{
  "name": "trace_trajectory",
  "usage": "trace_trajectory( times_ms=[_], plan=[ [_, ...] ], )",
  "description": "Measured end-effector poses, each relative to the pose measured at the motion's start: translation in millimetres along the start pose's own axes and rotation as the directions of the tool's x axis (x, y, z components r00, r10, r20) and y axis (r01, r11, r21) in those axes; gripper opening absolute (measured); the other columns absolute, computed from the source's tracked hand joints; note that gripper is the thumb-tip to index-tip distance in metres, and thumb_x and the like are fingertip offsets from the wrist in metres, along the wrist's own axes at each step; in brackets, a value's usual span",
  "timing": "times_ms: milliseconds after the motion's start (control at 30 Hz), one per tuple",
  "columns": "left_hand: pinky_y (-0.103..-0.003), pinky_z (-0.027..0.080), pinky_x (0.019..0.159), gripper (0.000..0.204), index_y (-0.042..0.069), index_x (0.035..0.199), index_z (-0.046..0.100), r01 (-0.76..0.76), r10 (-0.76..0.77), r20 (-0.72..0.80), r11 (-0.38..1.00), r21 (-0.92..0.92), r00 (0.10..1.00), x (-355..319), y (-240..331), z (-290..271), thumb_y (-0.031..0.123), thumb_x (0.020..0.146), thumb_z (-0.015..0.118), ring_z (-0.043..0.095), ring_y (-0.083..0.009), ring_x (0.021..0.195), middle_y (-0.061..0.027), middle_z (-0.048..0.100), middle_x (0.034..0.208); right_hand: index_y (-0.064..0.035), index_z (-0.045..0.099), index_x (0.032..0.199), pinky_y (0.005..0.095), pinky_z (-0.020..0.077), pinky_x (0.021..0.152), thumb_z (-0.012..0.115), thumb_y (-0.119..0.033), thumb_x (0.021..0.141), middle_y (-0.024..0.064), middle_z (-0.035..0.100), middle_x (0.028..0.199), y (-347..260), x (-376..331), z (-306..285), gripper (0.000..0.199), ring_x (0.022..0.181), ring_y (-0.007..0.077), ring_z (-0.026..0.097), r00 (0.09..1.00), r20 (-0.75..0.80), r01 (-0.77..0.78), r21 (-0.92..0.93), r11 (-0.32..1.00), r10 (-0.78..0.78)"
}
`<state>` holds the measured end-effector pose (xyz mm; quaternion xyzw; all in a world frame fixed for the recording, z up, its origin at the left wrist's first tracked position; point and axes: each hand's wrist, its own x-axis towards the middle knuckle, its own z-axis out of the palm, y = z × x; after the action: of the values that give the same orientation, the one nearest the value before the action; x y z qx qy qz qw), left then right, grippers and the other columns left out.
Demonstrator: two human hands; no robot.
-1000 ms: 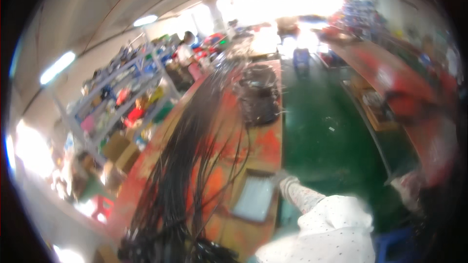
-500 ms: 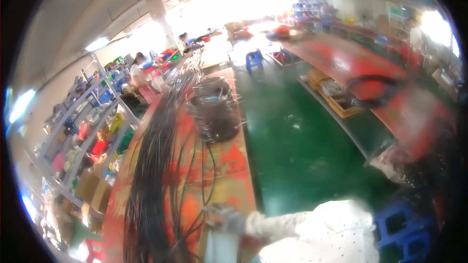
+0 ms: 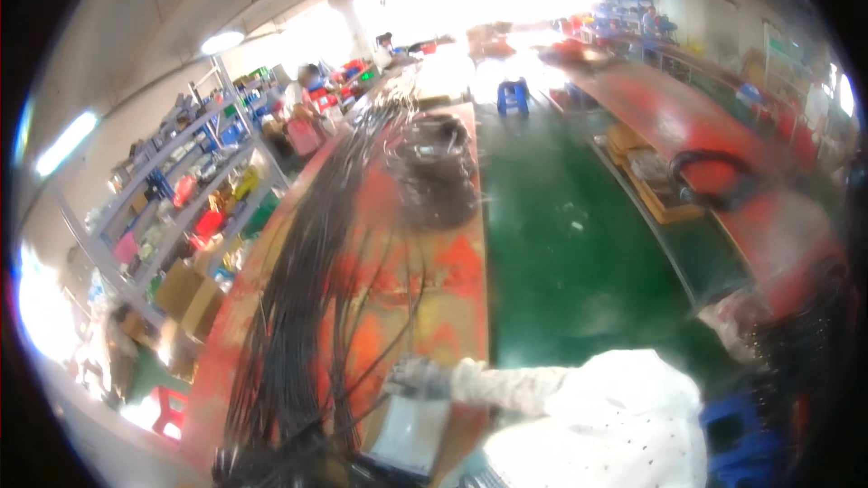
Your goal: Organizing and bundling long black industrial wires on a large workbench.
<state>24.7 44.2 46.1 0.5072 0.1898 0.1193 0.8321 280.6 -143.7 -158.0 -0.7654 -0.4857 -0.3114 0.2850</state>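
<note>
My right hand, in a grey glove, reaches in from the right over the near part of the red, worn table. Its fingers are curled, and a thin black cable runs into them from the lower left. Just below the hand lies a pale, flat rectangular thing, its kind unclear. Left of the hand a long bundle of black cables stretches along the table. Farther up stands a stack of coiled black cable, partly in dark wrapping. My left hand does not show; the dark lower edge is too blurred to read.
Shelves with boxes and coloured bags line the left side. A green floor aisle separates my table from another red table, which bears a black cable coil. Blue stools stand on the floor. People work in the distance.
The view has turned left, so the tables and shelves sit farther right in the picture. My right hand remains by the pale rectangular thing, more of which now shows.
</note>
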Motion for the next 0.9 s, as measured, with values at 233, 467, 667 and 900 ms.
trace_trajectory(
  times_ms=[233,467,667,900],
  plan=[
    [-0.028,0.037,0.044,0.034,0.012,0.064,0.049,0.014,-0.011,0.029,0.995,-0.100,1.000,2.7,1.4,6.7,0.038,0.086,0.056,0.045,-0.0118,0.046,-0.0005,0.044,0.049,-0.0110,0.060,0.076,0.0447,0.0438,0.066,0.050,-0.034,0.085,0.0125,0.060,0.072,28.1,-25.1,-58.9,0.027,0.070,0.0335,0.057,0.948,0.035,-0.313,0.302,0.900,0.318],
    [-0.028,0.039,0.045,0.034,0.014,0.062,0.046,0.004,0.005,0.057,0.987,-0.158,0.998,-10.3,1.0,13.1,0.037,0.087,0.054,0.048,-0.0120,0.047,-0.0006,0.045,0.049,-0.0168,0.062,0.071,0.0394,0.0437,0.049,0.049,-0.037,0.087,0.0088,0.060,0.061,-70.1,57.8,-84.4,0.029,0.053,0.0267,0.057,0.944,0.329,-0.080,0.130,0.988,0.033],
    [-0.028,0.040,0.047,0.035,0.015,0.061,0.043,-0.036,0.069,0.083,0.936,-0.351,0.994,-29.7,20.0,14.0,0.036,0.087,0.052,0.050,-0.0122,0.047,-0.0006,0.046,0.048,-0.0082,0.059,0.077,0.0357,0.0456,0.055,0.056,-0.025,0.079,0.0105,0.057,0.074,-178.9,169.3,-131.9,0.017,0.062,0.0196,0.054,0.848,-0.198,0.529,0.321,0.786,-0.491],
    [-0.029,0.042,0.049,0.036,0.016,0.059,0.039,-0.028,0.311,0.345,0.778,-0.628,0.886,-87.4,51.7,-23.1,0.035,0.088,0.049,0.053,-0.0124,0.048,-0.0007,0.047,0.048,-0.0323,0.056,0.116,0.0321,0.0458,0.053,0.056,-0.020,0.083,0.0018,0.060,0.070,-20.0,100.0,-5.6,0.036,0.058,0.0182,0.059,0.887,0.349,0.301,0.064,0.952,-0.304]
  ],
)
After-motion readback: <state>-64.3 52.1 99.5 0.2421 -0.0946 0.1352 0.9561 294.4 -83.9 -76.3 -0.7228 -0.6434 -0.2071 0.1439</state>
